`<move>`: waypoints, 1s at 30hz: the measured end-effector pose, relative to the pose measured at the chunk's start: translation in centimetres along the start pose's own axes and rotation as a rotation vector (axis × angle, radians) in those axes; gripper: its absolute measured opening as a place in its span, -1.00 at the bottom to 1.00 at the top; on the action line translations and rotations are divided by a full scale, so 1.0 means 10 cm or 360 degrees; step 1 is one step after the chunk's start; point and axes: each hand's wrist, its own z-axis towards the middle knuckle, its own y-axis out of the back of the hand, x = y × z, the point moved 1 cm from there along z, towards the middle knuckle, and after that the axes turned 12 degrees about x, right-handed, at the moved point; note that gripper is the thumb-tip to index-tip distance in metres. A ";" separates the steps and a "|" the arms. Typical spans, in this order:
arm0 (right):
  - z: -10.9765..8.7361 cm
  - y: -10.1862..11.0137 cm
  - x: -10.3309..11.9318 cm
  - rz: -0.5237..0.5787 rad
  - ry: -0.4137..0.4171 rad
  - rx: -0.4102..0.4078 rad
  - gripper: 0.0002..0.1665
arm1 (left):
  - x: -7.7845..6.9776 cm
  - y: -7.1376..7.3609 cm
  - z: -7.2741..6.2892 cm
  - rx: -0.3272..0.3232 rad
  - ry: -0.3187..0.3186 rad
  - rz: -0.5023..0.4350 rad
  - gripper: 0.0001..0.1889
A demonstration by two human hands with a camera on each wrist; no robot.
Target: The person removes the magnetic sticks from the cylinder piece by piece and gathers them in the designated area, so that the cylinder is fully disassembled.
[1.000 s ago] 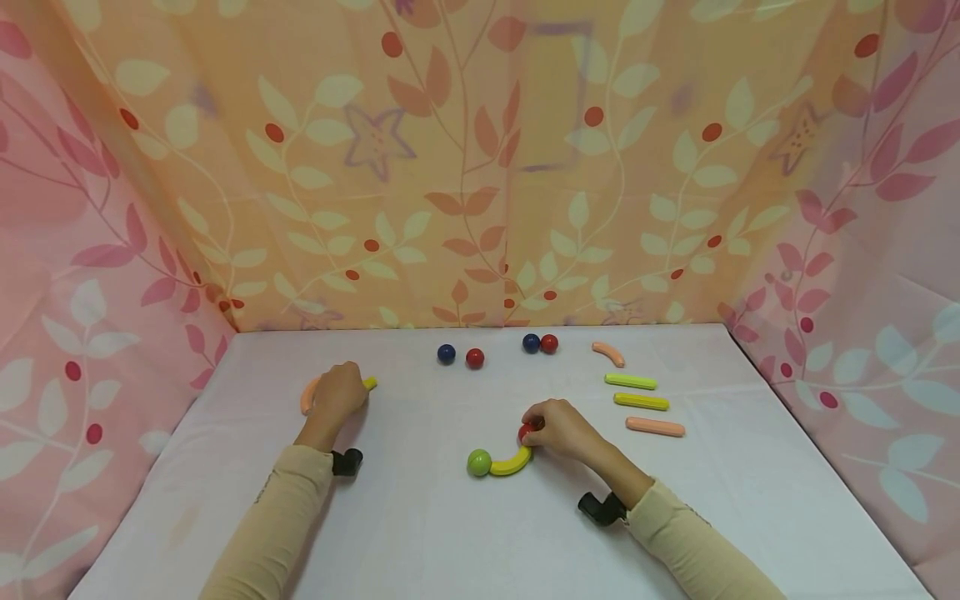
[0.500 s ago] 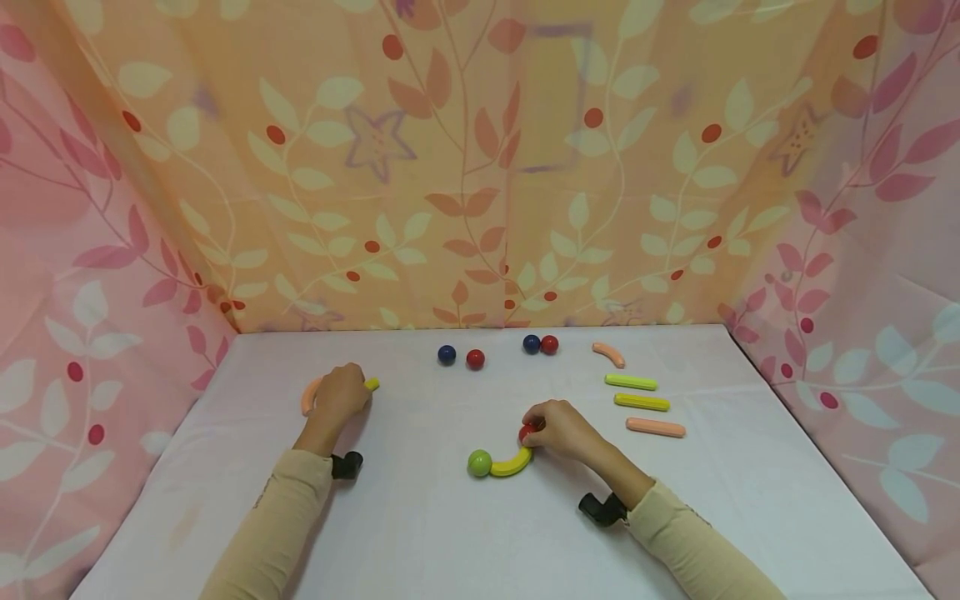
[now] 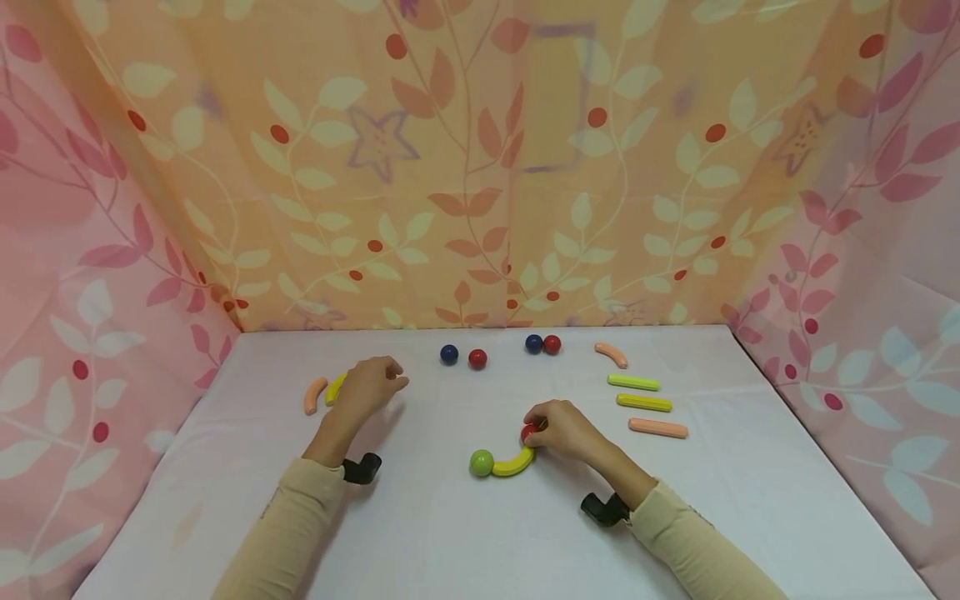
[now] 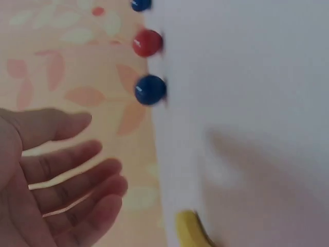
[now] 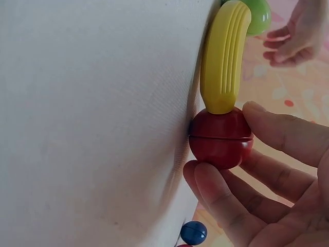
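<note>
My right hand [image 3: 564,432] pinches a red ball [image 5: 221,139] between thumb and fingers, close over the white table. The ball meets one end of a yellow curved stick [image 5: 223,62]. At that stick's other end sits a green ball [image 3: 482,463]. On the left side my left hand [image 3: 367,387] hovers with its fingers loosely spread and nothing in them, as the left wrist view shows. Beneath it, partly covered in the head view, lies a second yellow curved stick [image 3: 335,390], with a salmon curved stick [image 3: 314,396] just to its left.
Along the back are a blue ball [image 3: 448,355], a red ball [image 3: 477,359] and a touching blue [image 3: 534,344] and red [image 3: 552,344] pair. At right lie a salmon curved stick [image 3: 611,355] and straight green [image 3: 633,382], yellow [image 3: 644,402] and salmon [image 3: 657,427] sticks. Patterned curtains surround the table.
My left hand has let go of the left yellow curved stick, risen and moved right with its fingers opening. The right hand stays in place on the red ball.
</note>
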 end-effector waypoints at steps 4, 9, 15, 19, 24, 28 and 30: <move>0.01 -0.01 -0.01 -0.0005 0.0007 0.0013 -0.66 | -0.14 -0.04 -0.01 0.0095 -0.0071 -0.0139 -0.70; 0.01 0.00 -0.04 -0.0027 0.0030 0.0031 -0.63 | -0.36 -0.26 -0.07 0.0191 -0.0189 -0.0244 -0.75; 0.01 -0.01 -0.03 -0.0033 0.0031 0.0036 -0.62 | -0.60 -0.56 -0.15 0.0330 -0.0322 -0.0289 -0.78; 0.02 -0.01 -0.02 -0.0040 0.0032 0.0039 -0.64 | -0.76 -0.71 -0.21 0.0431 -0.0380 -0.0277 -0.76; 0.02 0.00 -0.02 -0.0061 0.0062 0.0031 -0.65 | -0.89 -0.87 -0.27 0.0561 -0.0431 -0.0228 -0.73; 0.02 0.00 -0.03 -0.0067 0.0078 0.0032 -0.66 | -0.94 -0.98 -0.31 0.0591 -0.0498 -0.0140 -0.72; 0.02 -0.01 -0.03 -0.0072 0.0077 0.0029 -0.66 | -0.96 -1.02 -0.31 0.0580 -0.0536 -0.0082 -0.72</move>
